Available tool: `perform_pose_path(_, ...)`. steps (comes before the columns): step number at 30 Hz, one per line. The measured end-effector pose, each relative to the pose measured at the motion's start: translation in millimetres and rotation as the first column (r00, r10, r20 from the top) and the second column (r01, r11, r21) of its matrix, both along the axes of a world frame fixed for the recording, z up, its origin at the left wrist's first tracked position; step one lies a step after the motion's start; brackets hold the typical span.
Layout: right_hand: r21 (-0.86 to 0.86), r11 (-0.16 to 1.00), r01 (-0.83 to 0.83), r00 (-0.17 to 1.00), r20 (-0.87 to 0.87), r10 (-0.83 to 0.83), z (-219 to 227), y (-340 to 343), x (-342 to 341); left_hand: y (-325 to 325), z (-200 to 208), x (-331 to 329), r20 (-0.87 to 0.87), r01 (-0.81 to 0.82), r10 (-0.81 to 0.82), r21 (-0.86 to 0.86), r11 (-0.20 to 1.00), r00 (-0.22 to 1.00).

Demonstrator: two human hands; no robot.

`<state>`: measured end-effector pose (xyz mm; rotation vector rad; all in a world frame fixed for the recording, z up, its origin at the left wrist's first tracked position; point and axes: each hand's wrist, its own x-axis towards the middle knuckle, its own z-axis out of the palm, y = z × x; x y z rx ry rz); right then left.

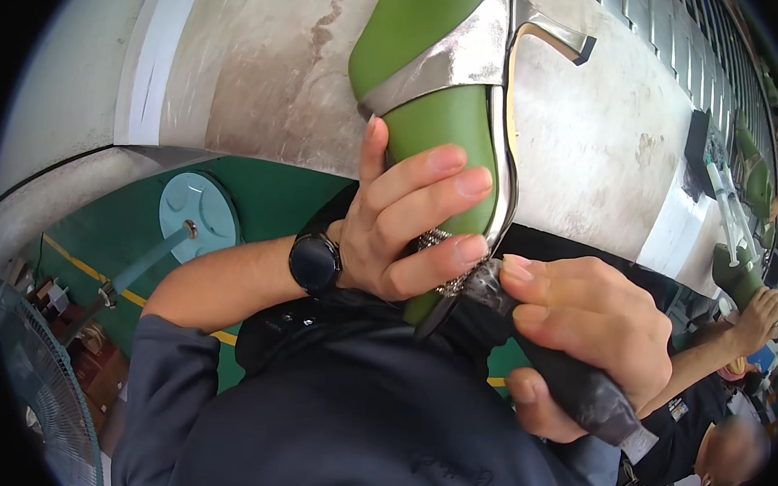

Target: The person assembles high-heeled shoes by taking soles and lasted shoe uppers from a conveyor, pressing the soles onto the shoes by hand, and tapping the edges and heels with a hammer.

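Note:
A silver high-heeled sandal is fitted on a green shoe last. Its heel points right, and its toe is toward my body. My left hand grips the last near the toe, with fingers curled across the green surface. Beneath those fingertips a sparkling beaded toe strap partly shows. In my right hand is a dark, tapered hand tool with worn grey ends; its kind is unclear. Its near tip touches, or almost touches, the sole edge beside the beaded strap.
The stained, pale worktable runs across the top. At right, a co-worker's hand is at another green last. Down left are a round light-blue stool seat and a fan. A black block stands on the table.

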<state>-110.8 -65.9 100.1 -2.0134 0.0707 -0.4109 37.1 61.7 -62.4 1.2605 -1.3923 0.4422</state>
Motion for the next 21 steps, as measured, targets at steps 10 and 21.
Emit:
perform_pose_path(10,-0.022,1.0,0.011,0.999,-0.041,-0.012,-5,58,-16,8,11,5,-0.046,0.046,-0.042,0.087,0.995,0.998)
perform_pose_path(21,0.752,0.483,0.449,0.853,-0.201,-0.481,-53,38,-27,6,-6,9,0.05,0.007,-0.008,0.022,1.0,0.999)
